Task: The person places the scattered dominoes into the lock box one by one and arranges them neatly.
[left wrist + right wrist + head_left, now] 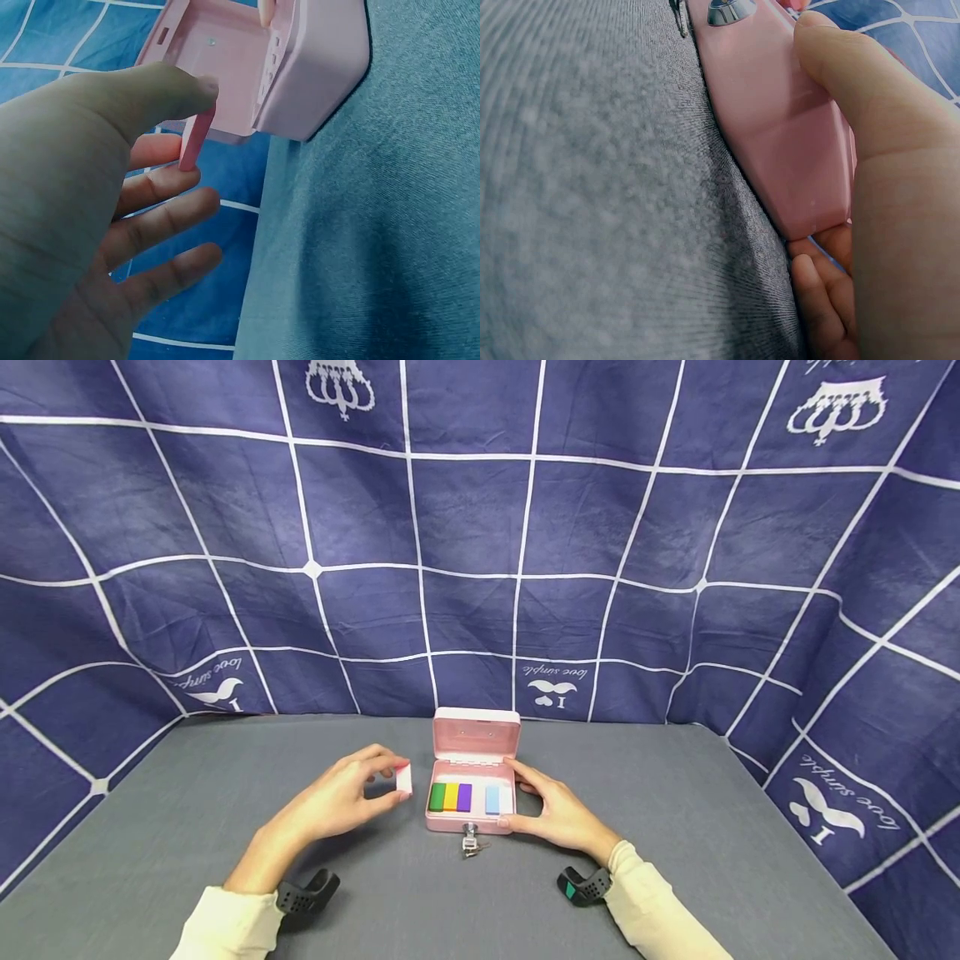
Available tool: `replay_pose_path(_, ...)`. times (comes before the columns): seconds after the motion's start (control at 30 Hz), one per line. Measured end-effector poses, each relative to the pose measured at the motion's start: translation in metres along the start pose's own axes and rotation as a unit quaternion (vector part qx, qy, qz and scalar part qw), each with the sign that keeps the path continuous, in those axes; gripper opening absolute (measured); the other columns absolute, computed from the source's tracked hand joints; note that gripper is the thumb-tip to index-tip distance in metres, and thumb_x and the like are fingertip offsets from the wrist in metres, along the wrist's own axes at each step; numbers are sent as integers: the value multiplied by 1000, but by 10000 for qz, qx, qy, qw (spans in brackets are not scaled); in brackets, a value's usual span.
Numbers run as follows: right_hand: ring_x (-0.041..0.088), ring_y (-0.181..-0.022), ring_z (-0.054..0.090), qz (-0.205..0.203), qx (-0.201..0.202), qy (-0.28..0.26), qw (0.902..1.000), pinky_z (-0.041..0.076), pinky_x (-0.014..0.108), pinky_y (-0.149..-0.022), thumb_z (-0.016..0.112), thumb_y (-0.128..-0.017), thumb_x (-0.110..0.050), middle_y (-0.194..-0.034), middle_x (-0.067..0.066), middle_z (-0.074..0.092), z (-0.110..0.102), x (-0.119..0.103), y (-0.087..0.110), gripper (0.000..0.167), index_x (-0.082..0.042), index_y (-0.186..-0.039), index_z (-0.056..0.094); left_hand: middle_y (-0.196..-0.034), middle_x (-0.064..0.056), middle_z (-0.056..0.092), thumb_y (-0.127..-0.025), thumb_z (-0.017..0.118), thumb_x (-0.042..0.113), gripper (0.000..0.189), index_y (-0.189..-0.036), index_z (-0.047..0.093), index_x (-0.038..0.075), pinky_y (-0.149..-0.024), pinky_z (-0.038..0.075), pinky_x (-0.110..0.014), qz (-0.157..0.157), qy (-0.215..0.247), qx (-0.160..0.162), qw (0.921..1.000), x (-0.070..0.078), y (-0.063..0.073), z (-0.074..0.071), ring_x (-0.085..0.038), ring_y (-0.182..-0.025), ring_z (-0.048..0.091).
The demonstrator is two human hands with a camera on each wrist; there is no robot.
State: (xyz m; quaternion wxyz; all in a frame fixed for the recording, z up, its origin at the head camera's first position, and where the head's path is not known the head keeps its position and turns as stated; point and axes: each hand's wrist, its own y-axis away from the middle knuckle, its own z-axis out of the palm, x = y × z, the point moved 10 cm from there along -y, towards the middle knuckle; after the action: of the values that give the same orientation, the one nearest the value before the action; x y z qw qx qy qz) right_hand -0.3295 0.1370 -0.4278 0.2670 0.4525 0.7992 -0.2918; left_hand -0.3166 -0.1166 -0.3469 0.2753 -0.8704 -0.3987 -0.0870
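My left hand (341, 797) pinches a small flat pink block (404, 779) between thumb and fingers, just left of the box; its broad face looks whitish in the head view. In the left wrist view the block (196, 141) is seen edge-on, the other fingers spread. A pink metal cash box (448, 823) stands with its lid (476, 735) raised. Inside lie green (437, 797), yellow (451, 797), purple (465, 797) and light blue (492, 800) blocks, with a gap between purple and light blue. My right hand (558, 814) grips the box's right side, thumb at the front edge.
Keys (471, 847) hang from the lock at the box's front. The box rests on a grey cloth-covered table (465, 910). Behind it hangs a blue curtain (480, 518) with white grid lines.
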Motion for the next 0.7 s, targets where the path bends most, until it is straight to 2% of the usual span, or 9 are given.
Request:
replay_pose_path(0.23, 20, -129, 59, -50, -11, 68, 10000, 46, 41, -111, 79, -82, -48, -154, 2, 47, 0, 1, -1, 87, -28, -156, 35, -108, 4, 67, -84, 80, 26, 38, -116, 71, 8, -80, 55, -32, 219, 11, 61, 9997, 9, -7, -1, -13, -96, 67)
replay_pose_path(0.47, 20, -129, 59, -62, -18, 54, 10000, 46, 41, -111, 78, -83, -48, -155, 2, 46, 0, 0, -1, 87, -28, -156, 35, -109, 4, 66, -83, 81, 24, 39, -117, 71, 8, -85, 56, -34, 230, 59, 31, 9997, 14, -12, 3, -13, -98, 67)
replay_pose_path(0.7, 21, -130, 59, -40, -42, 41, 10000, 46, 39, -112, 79, -83, -46, -156, 2, 45, 0, 1, -1, 88, -26, -156, 35, -108, 4, 66, -83, 81, 24, 39, -117, 71, 9, -84, 56, -34, 319, 73, -17, 9995, 19, -16, 3, -12, -97, 67)
